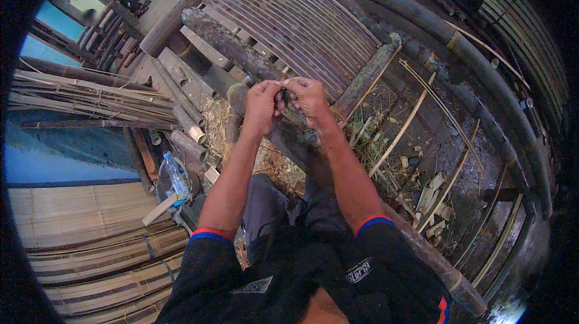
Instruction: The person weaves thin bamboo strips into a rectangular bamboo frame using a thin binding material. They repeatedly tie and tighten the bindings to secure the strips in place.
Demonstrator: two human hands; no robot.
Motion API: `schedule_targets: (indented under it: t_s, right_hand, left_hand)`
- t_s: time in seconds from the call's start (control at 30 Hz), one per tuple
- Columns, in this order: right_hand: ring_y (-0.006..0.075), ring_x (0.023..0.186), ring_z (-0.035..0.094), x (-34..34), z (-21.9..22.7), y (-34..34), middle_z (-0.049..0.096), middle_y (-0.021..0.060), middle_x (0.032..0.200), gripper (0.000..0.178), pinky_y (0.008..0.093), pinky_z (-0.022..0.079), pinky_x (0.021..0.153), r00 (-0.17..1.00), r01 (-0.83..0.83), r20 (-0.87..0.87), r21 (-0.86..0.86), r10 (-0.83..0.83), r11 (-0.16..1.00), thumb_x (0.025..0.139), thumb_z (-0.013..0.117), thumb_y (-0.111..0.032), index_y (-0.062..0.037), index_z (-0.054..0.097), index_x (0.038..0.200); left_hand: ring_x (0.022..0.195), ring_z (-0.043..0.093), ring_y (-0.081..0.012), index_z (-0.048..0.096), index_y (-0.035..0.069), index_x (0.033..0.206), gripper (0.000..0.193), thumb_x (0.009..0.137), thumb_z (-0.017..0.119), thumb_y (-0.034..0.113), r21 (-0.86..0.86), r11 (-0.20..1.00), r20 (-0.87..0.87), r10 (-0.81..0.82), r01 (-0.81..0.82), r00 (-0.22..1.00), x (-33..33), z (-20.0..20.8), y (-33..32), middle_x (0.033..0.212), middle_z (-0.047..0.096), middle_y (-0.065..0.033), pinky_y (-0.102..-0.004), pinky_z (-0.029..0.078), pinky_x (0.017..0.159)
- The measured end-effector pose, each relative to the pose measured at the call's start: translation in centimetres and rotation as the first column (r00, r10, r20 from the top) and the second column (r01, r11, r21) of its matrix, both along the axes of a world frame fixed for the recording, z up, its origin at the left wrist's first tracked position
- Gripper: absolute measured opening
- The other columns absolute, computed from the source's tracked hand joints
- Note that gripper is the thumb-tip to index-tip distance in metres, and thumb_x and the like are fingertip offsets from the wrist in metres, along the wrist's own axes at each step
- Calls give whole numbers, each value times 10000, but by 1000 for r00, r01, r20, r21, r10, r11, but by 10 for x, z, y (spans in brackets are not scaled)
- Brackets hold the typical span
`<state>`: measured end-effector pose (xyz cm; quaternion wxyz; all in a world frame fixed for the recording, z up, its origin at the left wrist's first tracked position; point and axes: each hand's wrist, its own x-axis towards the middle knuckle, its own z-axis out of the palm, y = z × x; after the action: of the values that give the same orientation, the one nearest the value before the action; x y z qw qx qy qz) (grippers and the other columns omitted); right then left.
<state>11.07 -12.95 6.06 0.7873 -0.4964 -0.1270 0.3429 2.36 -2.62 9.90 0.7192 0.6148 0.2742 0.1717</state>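
My left hand (263,107) and my right hand (306,99) meet in front of me, thumbs and fingertips pinched close together. Whatever is between the fingertips is too small and dark to make out. Just beyond them is a bamboo frame with a slatted panel (301,19) of thin, dark strips. A thick bamboo pole (232,46) runs along the panel's near-left side, and a shorter pole (369,73) borders its right side. Both hands are held above the frame's near corner.
Bamboo shavings (271,164) and offcuts (431,200) litter the ground. A bundle of split strips (90,95) lies left, above a plastic bottle (175,173) and slatted bamboo panels (84,215). Long curved poles (458,40) arc along the right. A person (90,17) is far left.
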Motion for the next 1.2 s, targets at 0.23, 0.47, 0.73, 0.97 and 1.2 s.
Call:
schedule_targets:
  t_s: [0.23, 0.47, 0.73, 0.97, 1.2]
  right_hand:
    - [45, 437, 425, 7, -3, -1, 535, -42, 639, 137, 213, 285, 374, 989, -12, -145, 46, 19, 999, 894, 714, -177, -45, 683, 875]
    - [20, 448, 400, 14, -5, -4, 469, -79, 621, 115, 198, 272, 365, 898, -78, -410, 207, 158, 975, 914, 667, -148, -40, 637, 937]
    - [49, 440, 389, 15, -4, -5, 457, -60, 606, 126, 220, 298, 369, 892, -105, -395, 297, 222, 949, 928, 636, -174, -53, 616, 898]
    - [61, 444, 415, 10, 5, -5, 490, -50, 625, 179, 257, 326, 396, 991, -21, -131, 38, 26, 999, 929, 639, -196, -22, 643, 887]
    - [350, 772, 659, 14, -24, -2, 665, 223, 851, 253, 445, 505, 699, 613, 431, 789, -291, -40, 854, 952, 572, -209, 30, 634, 1006]
  left_hand:
    - [530, 509, -80, 608, 57, 823, 218, 980, 593, 208, 297, 955, -58, 46, -27, 997, 4, -15, -4, 635, 544, 17, -264, 383, 473]
    - [662, 631, -247, 625, 0, 902, 217, 968, 589, 203, 648, 749, -7, 191, -141, 982, 7, -27, -20, 725, 649, -156, -421, 485, 634]
    - [626, 608, -283, 611, 11, 912, 185, 967, 607, 187, 827, 554, 9, 152, -92, 988, 10, -13, -23, 732, 634, -186, -416, 466, 599]
    - [801, 638, -427, 611, 27, 930, 155, 956, 600, 179, 938, 344, 9, 85, -38, 996, 9, -15, -11, 826, 644, -207, -483, 483, 667]
    - [841, 648, -401, 603, 79, 966, 114, 955, 583, 190, 980, 199, -24, 65, 11, 998, 9, -9, -10, 942, 650, -153, -495, 511, 695]
